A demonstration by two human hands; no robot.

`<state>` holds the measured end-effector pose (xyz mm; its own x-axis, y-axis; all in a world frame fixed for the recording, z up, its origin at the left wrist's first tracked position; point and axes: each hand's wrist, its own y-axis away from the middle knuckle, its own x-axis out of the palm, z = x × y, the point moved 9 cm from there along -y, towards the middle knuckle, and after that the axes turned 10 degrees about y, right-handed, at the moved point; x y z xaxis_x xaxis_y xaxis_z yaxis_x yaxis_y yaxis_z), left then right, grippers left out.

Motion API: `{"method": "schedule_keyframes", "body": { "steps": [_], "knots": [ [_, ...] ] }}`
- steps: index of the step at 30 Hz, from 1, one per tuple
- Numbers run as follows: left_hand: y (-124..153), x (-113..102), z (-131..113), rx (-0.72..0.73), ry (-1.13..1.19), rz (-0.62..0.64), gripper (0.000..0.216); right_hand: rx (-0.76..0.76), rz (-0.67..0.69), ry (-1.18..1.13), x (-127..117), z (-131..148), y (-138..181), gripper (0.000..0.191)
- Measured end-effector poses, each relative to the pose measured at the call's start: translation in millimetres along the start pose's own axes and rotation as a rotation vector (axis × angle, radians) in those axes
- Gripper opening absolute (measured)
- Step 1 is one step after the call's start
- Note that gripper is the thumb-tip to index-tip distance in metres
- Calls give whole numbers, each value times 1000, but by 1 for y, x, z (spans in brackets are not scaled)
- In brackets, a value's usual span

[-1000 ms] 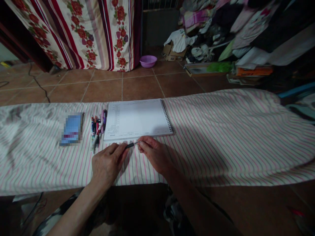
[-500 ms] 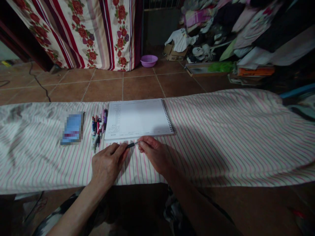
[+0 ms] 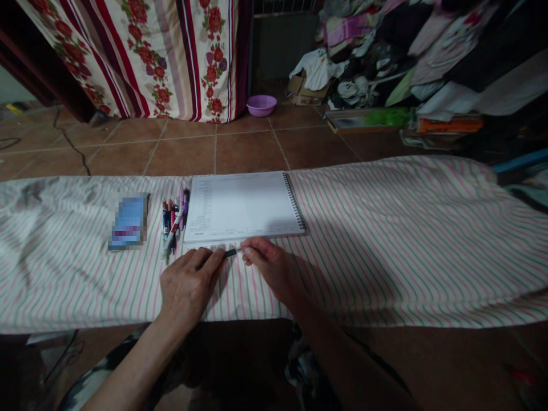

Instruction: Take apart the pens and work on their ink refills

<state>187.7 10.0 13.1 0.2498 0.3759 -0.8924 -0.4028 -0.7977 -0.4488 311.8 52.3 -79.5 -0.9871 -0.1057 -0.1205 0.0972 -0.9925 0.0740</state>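
My left hand (image 3: pixel 188 283) is closed around a slim dark pen (image 3: pixel 230 253), whose near part disappears under the fingers. A thin, pale rod-like end of the pen points right, and the fingertips of my right hand (image 3: pixel 268 264) pinch it. Whether that thin end is separate from the barrel I cannot tell. Just beyond both hands lies a spiral-bound pad (image 3: pixel 248 205) open at a mostly white page, with printed lines along its left and near edges. To its left is a bunch of several pens (image 3: pixel 172 225).
A phone-like blurred object (image 3: pixel 128 221) lies left of the pens. Everything rests on a striped cloth (image 3: pixel 368 240) covering a long low surface. Beyond it, a purple basin (image 3: pixel 261 106), a floral curtain (image 3: pixel 171 63) and heaped clothes and boxes stand on the tiled floor.
Both hands keep almost the same grip and place, with the pen between them. The whole view has shifted slightly.
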Motion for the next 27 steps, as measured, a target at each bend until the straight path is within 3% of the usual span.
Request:
{"method": "schedule_keyframes", "body": {
  "steps": [13,19,27],
  "knots": [
    [-1,6,0,-4,25,40,20,-244,-64,371,-7,23,4,12],
    [-1,8,1,-9,54,39,20,-121,-62,276,-7,11,3,14],
    [-3,12,-3,-18,140,61,22,-189,-14,352,-5,21,5,8]
  ]
}}
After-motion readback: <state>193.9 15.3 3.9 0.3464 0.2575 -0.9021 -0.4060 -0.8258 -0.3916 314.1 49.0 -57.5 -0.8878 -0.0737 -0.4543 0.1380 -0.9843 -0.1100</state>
